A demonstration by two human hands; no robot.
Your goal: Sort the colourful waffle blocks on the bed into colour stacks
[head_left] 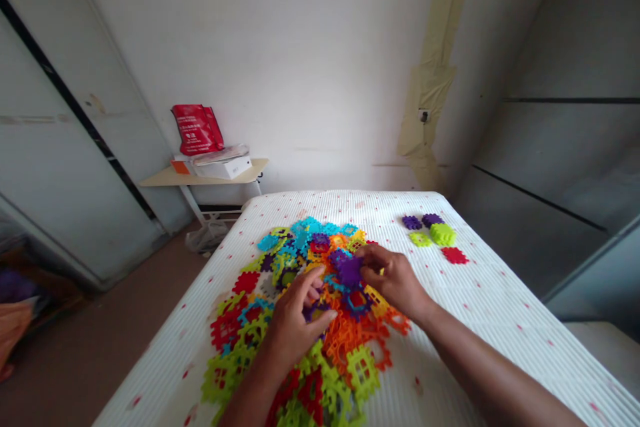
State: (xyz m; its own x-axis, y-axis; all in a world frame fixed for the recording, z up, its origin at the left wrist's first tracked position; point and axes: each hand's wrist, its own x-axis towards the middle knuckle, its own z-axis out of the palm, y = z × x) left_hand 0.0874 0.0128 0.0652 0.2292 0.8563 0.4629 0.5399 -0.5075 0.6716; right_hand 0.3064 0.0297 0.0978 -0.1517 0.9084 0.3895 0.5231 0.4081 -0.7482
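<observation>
A purple square interlocking tile (349, 271) with notched edges is pinched at its right side by my right hand (393, 275), just over the heap. My left hand (299, 310) hovers above the middle of the same heap, thumb and fingers apart, holding nothing. Below both hands spreads a pile of loose interlocking tiles in green, red, orange, blue, yellow and purple. Orange tiles (347, 340) lie below and between my hands, and a green window-shaped tile (363, 371) sits at the heap's near right.
At the table's far right lie purple tiles (411, 222), green tiles (443, 234) and a red tile (455, 255). A white ribbed cover (400, 373) is on the table. Beyond its far left, a side table (165, 178) bears a red bag (196, 129) and a white box (227, 167).
</observation>
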